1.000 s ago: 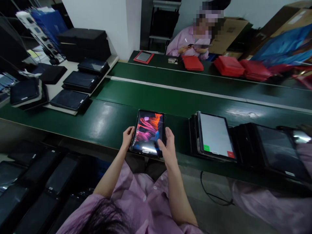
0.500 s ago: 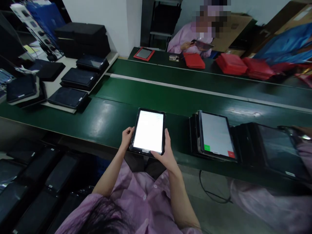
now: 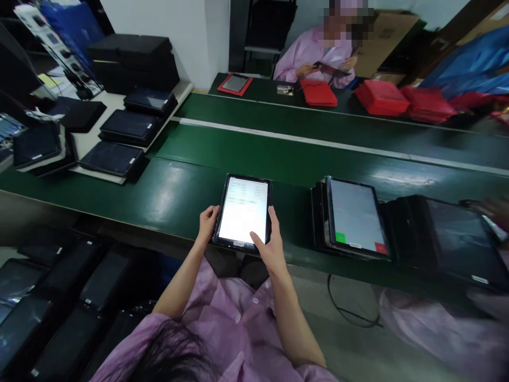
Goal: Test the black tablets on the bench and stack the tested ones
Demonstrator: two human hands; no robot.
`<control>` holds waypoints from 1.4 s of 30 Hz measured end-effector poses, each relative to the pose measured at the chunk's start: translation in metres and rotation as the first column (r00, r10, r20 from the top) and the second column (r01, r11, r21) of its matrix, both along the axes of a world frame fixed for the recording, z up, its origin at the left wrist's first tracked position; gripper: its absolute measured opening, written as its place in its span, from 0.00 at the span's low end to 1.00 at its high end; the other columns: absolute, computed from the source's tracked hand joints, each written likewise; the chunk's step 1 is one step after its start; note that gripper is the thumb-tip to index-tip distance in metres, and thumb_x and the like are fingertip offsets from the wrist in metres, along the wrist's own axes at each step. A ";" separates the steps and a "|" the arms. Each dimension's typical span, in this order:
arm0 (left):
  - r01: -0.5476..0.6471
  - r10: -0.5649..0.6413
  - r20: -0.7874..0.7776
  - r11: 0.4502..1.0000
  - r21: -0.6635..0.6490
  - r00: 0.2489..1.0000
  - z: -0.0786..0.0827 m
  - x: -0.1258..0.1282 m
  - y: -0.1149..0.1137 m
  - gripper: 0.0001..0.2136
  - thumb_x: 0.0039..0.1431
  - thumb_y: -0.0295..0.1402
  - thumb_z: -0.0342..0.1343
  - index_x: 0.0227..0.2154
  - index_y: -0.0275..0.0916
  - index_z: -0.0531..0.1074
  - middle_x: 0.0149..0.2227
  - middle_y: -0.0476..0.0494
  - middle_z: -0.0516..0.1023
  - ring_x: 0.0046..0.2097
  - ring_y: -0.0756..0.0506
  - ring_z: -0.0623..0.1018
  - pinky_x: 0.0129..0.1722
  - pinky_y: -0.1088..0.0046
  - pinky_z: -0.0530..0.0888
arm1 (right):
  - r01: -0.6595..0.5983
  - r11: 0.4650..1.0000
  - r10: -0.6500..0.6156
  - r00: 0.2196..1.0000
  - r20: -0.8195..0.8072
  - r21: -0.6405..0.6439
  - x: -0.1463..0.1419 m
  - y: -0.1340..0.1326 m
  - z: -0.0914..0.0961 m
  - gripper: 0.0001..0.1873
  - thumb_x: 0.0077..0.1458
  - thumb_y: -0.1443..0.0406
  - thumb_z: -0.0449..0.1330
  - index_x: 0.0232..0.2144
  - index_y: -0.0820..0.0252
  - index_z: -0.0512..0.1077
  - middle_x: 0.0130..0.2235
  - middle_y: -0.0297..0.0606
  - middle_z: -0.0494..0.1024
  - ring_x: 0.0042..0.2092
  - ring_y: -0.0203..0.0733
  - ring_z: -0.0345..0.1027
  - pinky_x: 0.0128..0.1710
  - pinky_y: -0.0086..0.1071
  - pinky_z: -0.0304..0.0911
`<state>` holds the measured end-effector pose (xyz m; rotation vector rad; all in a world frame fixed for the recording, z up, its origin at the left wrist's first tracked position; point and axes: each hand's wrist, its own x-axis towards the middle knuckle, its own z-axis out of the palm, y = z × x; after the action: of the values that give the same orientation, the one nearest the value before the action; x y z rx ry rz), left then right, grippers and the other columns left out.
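Note:
A black-framed tablet point(image 3: 242, 212) with a bright white screen and faint lines of text is held at the front edge of the green workbench. My left hand point(image 3: 208, 223) grips its lower left side with curled fingers. On the right side, my right hand point(image 3: 272, 241) holds the tablet's edge, the thumb lying over the lower right of the screen. The fingers behind the tablet are hidden. To the right of my hands a stack of tablets has a lit tablet point(image 3: 356, 212) on top, with a green and a red square in its lower corners.
More dark tablets point(image 3: 457, 239) lie at the right, beside a co-worker's blurred hand point(image 3: 497, 212). Several tablets point(image 3: 111, 158) sit on a pale board at left; others point(image 3: 105, 281) fill the lower left. Across the green bench point(image 3: 191, 148), another person holds a tablet near red pouches point(image 3: 318, 93).
My right thumb has moved up from the tablet's lower rim onto the screen. More rows of text now show at the top of the screen. The view has shifted slightly.

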<state>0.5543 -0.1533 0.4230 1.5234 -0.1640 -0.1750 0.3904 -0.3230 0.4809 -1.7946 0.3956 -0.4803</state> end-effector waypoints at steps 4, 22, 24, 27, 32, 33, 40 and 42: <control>0.001 -0.002 0.011 1.000 0.008 1.000 -0.001 0.000 0.001 0.27 0.61 0.56 0.61 0.20 0.41 0.62 0.23 0.52 0.60 0.29 0.49 0.60 0.30 0.73 0.61 | -0.005 1.000 0.005 1.000 0.002 -0.007 0.000 -0.001 0.000 0.49 0.63 0.49 0.66 0.77 0.46 0.48 0.79 0.39 0.48 0.79 0.55 0.43 0.78 0.57 0.43; 0.016 -0.016 -0.015 1.000 -0.021 1.000 0.002 0.001 0.001 0.28 0.59 0.57 0.63 0.19 0.41 0.63 0.23 0.53 0.61 0.28 0.50 0.60 0.29 0.74 0.63 | -0.259 0.808 0.317 0.948 0.020 -0.530 0.020 0.010 0.058 0.26 0.73 0.56 0.56 0.70 0.42 0.66 0.65 0.36 0.77 0.73 0.53 0.60 0.77 0.60 0.49; 0.018 -0.018 -0.017 0.999 -0.029 1.000 -0.001 0.002 0.001 0.27 0.59 0.57 0.63 0.20 0.41 0.64 0.23 0.53 0.61 0.28 0.50 0.61 0.30 0.74 0.63 | -0.359 0.712 0.430 0.902 -0.030 -0.603 0.031 0.015 0.063 0.26 0.73 0.56 0.56 0.70 0.44 0.65 0.64 0.36 0.77 0.74 0.52 0.59 0.78 0.61 0.47; 0.016 -0.016 -0.017 0.999 -0.048 1.000 -0.004 0.002 0.001 0.26 0.59 0.56 0.63 0.21 0.41 0.64 0.23 0.53 0.61 0.28 0.50 0.61 0.30 0.74 0.63 | -0.425 0.630 0.506 0.860 -0.072 -0.650 0.042 0.021 0.067 0.27 0.72 0.57 0.58 0.70 0.46 0.65 0.65 0.36 0.77 0.74 0.52 0.58 0.79 0.62 0.44; 0.017 -0.017 0.005 0.999 -0.052 1.000 -0.005 0.003 0.002 0.25 0.60 0.55 0.63 0.21 0.41 0.65 0.23 0.53 0.61 0.29 0.50 0.61 0.31 0.73 0.63 | -0.387 0.650 0.495 0.868 -0.021 -0.654 0.036 0.020 0.066 0.23 0.73 0.60 0.56 0.66 0.47 0.70 0.60 0.36 0.82 0.72 0.50 0.63 0.78 0.62 0.46; 0.022 -0.022 0.005 0.999 -0.050 1.000 -0.004 0.003 0.002 0.26 0.60 0.55 0.63 0.21 0.40 0.65 0.23 0.53 0.61 0.29 0.50 0.61 0.30 0.73 0.63 | -0.356 0.679 0.469 0.883 0.005 -0.642 0.030 0.018 0.065 0.22 0.73 0.61 0.55 0.65 0.46 0.71 0.58 0.35 0.83 0.71 0.50 0.65 0.78 0.63 0.47; 0.010 -0.011 -0.018 0.999 -0.036 1.000 -0.002 0.003 0.001 0.26 0.60 0.56 0.63 0.20 0.41 0.64 0.24 0.53 0.62 0.29 0.49 0.61 0.31 0.73 0.63 | -0.346 0.702 0.443 0.897 0.001 -0.623 -0.018 0.025 0.046 0.28 0.70 0.62 0.59 0.70 0.44 0.66 0.62 0.35 0.80 0.71 0.52 0.65 0.77 0.63 0.51; 0.006 -0.006 -0.011 0.999 -0.032 1.000 -0.002 0.003 0.001 0.27 0.60 0.56 0.63 0.20 0.41 0.64 0.23 0.52 0.62 0.29 0.49 0.61 0.31 0.73 0.63 | -0.346 0.660 0.438 0.898 -0.032 -0.667 -0.023 0.033 0.041 0.31 0.70 0.62 0.59 0.72 0.45 0.62 0.62 0.37 0.80 0.72 0.53 0.63 0.78 0.65 0.46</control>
<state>0.5574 -0.1525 0.4208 1.4897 -0.1620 -0.1843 0.3673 -0.2899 0.5219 -2.4400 -0.3224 -0.4514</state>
